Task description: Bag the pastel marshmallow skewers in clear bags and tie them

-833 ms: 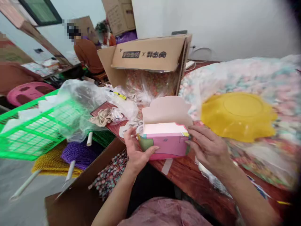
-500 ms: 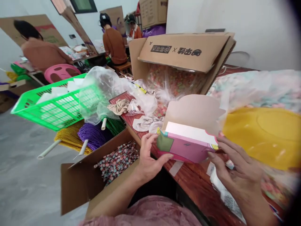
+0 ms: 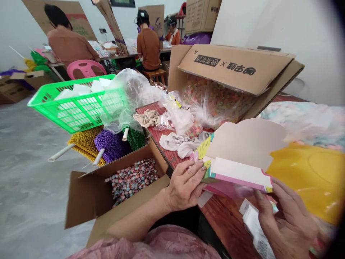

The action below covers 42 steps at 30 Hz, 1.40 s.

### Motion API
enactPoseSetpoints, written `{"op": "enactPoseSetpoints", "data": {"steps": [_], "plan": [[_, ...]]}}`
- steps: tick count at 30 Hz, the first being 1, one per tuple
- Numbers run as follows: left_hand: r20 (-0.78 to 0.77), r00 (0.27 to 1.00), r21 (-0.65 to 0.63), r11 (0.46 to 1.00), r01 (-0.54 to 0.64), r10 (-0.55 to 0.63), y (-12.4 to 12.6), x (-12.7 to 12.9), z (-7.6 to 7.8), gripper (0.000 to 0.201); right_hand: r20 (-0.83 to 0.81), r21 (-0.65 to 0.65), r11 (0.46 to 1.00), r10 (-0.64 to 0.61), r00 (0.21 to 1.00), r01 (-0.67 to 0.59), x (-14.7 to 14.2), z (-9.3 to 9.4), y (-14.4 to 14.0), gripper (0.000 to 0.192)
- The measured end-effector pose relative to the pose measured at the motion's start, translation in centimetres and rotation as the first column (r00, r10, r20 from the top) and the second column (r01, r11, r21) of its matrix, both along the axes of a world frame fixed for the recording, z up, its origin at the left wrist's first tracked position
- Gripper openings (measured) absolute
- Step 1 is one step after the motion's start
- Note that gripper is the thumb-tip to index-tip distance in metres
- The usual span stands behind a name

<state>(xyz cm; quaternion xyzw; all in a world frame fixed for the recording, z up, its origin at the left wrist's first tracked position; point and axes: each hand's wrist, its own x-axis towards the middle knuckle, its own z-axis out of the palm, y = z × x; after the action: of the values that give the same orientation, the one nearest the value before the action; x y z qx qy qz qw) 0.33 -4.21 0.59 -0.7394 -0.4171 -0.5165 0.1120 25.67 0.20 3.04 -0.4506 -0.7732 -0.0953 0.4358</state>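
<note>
The left hand (image 3: 185, 185) pinches the near left corner of a small pink box (image 3: 237, 172), thumb and fingers closed on its end flap. The box hangs tilted above the edge of the red tabletop (image 3: 229, 216), its lid flap standing open; its underside is blurred. The right hand (image 3: 288, 219) curls under the box's right end, but whether it grips the box cannot be told. A yellow bowl (image 3: 309, 176) beside it is smeared and cut off at the right.

The pink box's (image 3: 237, 178) underside blurs behind both hands; the yellow bowl (image 3: 309, 176) is cut off.
</note>
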Motion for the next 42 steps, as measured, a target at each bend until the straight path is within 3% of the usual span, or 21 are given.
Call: {"op": "enactPoseSetpoints", "data": {"steps": [7, 15, 20, 22, 25, 29, 36, 42], "plan": [[-0.029, 0.985, -0.075, 0.982, -0.174, 0.172, 0.7, -0.3, 0.4, 0.05, 0.041, 0.101, 0.995, 0.002, 0.999, -0.006, -0.4, -0.2, 0.7, 0.045], [-0.032, 0.942, -0.272, 0.904, -0.331, 0.335, 0.7, -0.1, -1.2, 0.056, 0.236, 0.143, 0.988, -0.088, 0.968, 0.055, -2.6, 0.0, 1.4, 0.055], [-0.158, 0.914, -0.141, 0.907, -0.396, 0.374, 0.6, 0.1, -0.4, 0.059, 0.378, 0.119, 0.958, -0.287, 0.88, 0.261, -4.5, 0.1, 1.9, 0.051], [-0.278, 0.902, -0.109, 0.922, -0.371, 0.33, 0.7, 0.6, 0.6, 0.056, 0.417, 0.059, 0.944, -0.319, 0.851, 0.325, -5.3, 0.5, 1.8, 0.05], [-0.437, 0.887, -0.182, 0.951, -0.25, 0.15, 1.4, 1.5, 1.9, 0.05, 0.466, -0.053, 0.915, -0.331, 0.82, 0.4, -6.5, 1.5, 1.6, 0.049], [-0.47, 0.883, -0.275, 0.953, -0.129, -0.016, 3.0, 2.5, 2.1, 0.058, 0.492, -0.142, 0.882, -0.331, 0.805, 0.449, -7.5, 2.6, 1.5, 0.05], [-0.488, 0.872, -0.261, 0.946, -0.193, 0.044, 4.2, 3.5, 1.3, 0.08, 0.423, -0.137, 0.892, -0.34, 0.84, 0.43, -7.4, 0.8, 1.3, 0.05], [-0.552, 0.831, -0.256, 0.935, -0.244, 0.065, 4.9, 3.7, 2.3, 0.088, 0.394, -0.151, 0.919, -0.281, 0.875, 0.363, -7.2, -0.1, 0.5, 0.052]]}}
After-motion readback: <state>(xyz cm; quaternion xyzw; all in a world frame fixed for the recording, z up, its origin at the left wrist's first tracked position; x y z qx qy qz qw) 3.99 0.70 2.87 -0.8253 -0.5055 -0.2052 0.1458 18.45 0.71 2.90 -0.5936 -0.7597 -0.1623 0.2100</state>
